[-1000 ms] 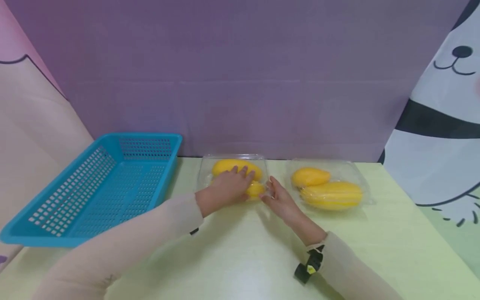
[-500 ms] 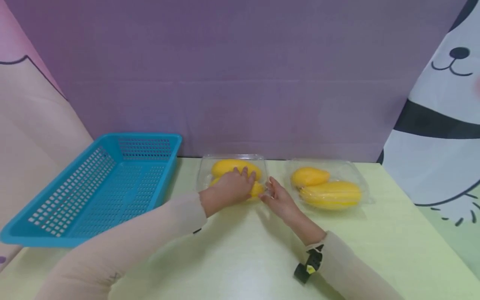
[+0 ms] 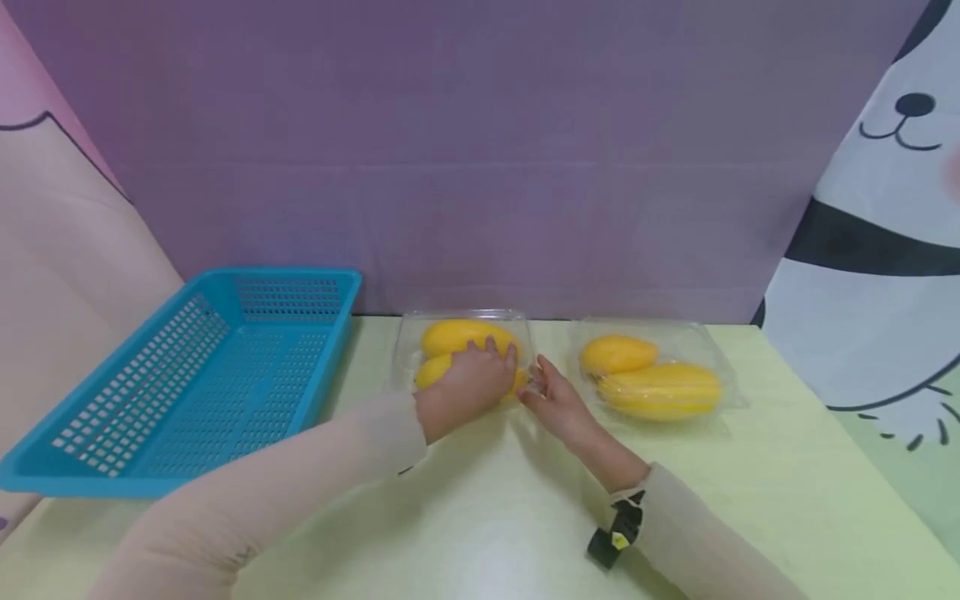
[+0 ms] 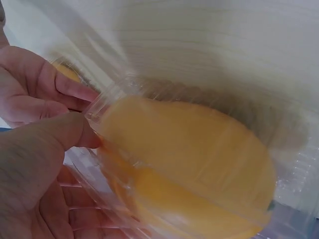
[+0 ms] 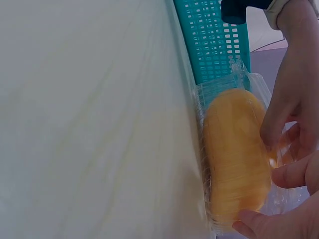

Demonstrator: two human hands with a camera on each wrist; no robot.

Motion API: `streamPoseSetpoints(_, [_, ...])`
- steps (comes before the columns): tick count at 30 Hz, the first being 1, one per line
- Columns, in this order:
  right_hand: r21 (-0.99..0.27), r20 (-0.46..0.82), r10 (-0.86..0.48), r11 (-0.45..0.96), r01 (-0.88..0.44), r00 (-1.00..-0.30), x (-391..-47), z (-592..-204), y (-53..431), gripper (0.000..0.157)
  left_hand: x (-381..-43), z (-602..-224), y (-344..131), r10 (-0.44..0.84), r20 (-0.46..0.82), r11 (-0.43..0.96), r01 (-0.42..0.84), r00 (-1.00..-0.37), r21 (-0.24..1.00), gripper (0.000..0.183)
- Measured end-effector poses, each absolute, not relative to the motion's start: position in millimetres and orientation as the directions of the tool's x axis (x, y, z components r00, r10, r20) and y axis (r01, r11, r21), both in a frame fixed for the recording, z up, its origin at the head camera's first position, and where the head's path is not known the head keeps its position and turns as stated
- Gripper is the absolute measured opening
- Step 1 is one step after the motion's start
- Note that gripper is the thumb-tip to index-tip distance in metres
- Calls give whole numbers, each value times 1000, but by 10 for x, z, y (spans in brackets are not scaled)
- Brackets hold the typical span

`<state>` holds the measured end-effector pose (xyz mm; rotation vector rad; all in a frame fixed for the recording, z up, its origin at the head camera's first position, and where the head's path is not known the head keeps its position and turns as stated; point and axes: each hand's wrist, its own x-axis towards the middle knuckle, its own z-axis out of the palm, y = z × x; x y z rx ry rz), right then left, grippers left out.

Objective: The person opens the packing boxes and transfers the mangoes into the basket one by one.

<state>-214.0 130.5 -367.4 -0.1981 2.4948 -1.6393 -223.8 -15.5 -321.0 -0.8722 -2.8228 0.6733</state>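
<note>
A left hand [image 3: 474, 381] is gripping and a right hand [image 3: 558, 408] pinching a clear box [image 3: 407, 340] of yellow fruit [image 3: 456, 335] mid-frame, where uneven pressure is possibly risking a crack and a spill.

Markings: no text, label, brand, number or sign is legible in any view. A small yellow patch [image 3: 619, 540] is present on the black wrist device [image 3: 602, 549]; at this size, any marking on it cannot be resolved.
</note>
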Motion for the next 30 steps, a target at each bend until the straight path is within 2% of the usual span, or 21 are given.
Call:
streamPoseSetpoints(5, [-911,-48,-193,411,-36,-980,-2134,-3650,1287,71,-2217,-3190,-62,526,-17,746,472,-850,-470,41])
streamPoseSetpoints(13, [-900,-6,-185,430,-76,-983,-2133,-3687,1297,69,-2178,-3174,17,459,-14,824,431,-889,-367,42])
streamPoseSetpoints(20, [-912,-20,-206,404,-67,-978,-2126,-3694,1308,69,-2176,-3174,-44,500,-22,787,465,-866,-406,40])
streamPoseSetpoints(27, [-921,-8,-209,383,-74,-978,-2140,-3703,1302,68,-2243,-3153,-55,510,-50,817,502,-859,-283,41])
streamPoseSetpoints(30, [-925,-1,-210,371,-79,-978,-2135,-3707,1296,67,-2256,-3148,-62,527,-59,807,521,-848,-277,41])
